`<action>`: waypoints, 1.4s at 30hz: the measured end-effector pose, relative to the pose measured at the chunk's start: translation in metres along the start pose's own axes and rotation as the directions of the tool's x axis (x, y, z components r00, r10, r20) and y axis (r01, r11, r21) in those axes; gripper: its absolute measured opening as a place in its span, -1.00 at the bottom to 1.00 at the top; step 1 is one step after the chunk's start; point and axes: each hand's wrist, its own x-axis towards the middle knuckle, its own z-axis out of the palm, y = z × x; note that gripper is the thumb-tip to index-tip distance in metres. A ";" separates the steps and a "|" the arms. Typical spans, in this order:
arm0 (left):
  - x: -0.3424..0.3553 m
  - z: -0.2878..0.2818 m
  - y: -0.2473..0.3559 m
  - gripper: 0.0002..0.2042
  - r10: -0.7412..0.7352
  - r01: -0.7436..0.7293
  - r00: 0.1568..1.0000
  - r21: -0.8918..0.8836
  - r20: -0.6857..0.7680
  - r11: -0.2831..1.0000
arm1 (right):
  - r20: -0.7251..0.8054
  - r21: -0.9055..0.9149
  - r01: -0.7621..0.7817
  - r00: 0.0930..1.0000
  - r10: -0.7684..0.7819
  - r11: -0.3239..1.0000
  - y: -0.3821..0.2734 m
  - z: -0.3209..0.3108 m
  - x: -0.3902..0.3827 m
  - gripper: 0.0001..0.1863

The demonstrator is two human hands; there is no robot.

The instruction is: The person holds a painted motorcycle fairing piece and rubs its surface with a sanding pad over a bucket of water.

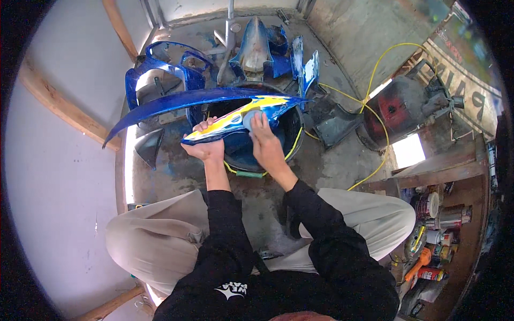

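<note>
A long curved blue body panel (pixel 176 101), like a motorcycle fairing, lies across my hands above a dark bucket (pixel 293 152). Yellow, white and bare patches show on its pointed right half. My left hand (pixel 206 142) grips the panel's lower left end, fingers wrapped over the edge and thumb side below. My right hand (pixel 265 142) presses a small grey-blue pad (pixel 249 119) flat against the yellow patch. The pad is partly hidden under the fingers. Blue-tinted liquid (pixel 238 147) shows inside the bucket, which has a green-yellow handle (pixel 250 174).
More blue body panels (pixel 254 51) lie on the floor ahead, with a blue frame-shaped piece (pixel 160 64) at the left. A compressor tank (pixel 393 109) stands at the right with a yellow hose (pixel 383 144) looping around it. Cans and tools fill a wooden shelf (pixel 455 176) at the lower right.
</note>
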 end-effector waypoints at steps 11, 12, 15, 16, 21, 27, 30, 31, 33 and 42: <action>0.004 -0.008 -0.002 -0.49 -0.009 0.009 1.000 0.006 0.019 1.000 | 0.057 -0.372 -0.254 0.954 0.295 0.893 0.014 0.006 0.018 -0.56; 0.004 -0.006 -0.003 -0.49 -0.007 0.007 1.000 -0.005 0.009 1.000 | 0.028 -0.335 -0.205 0.973 0.227 0.920 0.003 0.010 0.009 -0.55; 0.002 -0.005 0.001 -0.48 -0.007 0.007 0.999 -0.008 -0.034 1.000 | 0.154 -0.184 -0.341 0.916 0.369 0.922 0.003 0.000 0.013 -0.50; 0.003 -0.001 -0.003 -0.48 -0.013 0.012 0.999 -0.014 -0.050 1.000 | 0.102 -0.225 -0.355 0.918 0.384 0.907 0.018 -0.007 0.022 -0.57; -0.001 0.001 -0.015 -0.49 -0.021 0.021 1.000 -0.017 0.007 1.000 | 0.029 -0.362 -0.373 0.912 0.410 0.854 0.066 -0.019 0.036 -0.62; 0.001 -0.003 -0.001 -0.59 0.008 -0.013 0.994 0.042 0.111 0.999 | 0.064 -0.255 -0.120 0.988 0.140 0.960 0.024 0.006 0.015 -0.58; -0.003 0.001 -0.020 -0.54 -0.007 0.007 0.996 -0.003 0.086 1.000 | -0.005 -0.263 -0.239 0.969 0.247 0.935 0.081 -0.014 0.039 -0.70; -0.005 0.001 -0.020 -0.51 0.017 -0.016 0.999 -0.005 0.033 1.000 | -0.012 -0.242 -0.448 0.888 0.459 0.861 0.082 -0.015 0.046 -0.72; -0.005 0.001 -0.020 -0.51 0.025 -0.025 1.000 0.022 0.015 0.999 | 0.012 -0.240 -0.469 0.874 0.486 0.850 0.073 -0.009 0.047 -0.77; -0.002 0.004 -0.007 -0.58 0.039 -0.039 0.999 -0.029 0.001 0.999 | 0.133 -0.190 -0.470 0.857 0.497 0.862 0.039 0.002 0.060 -0.62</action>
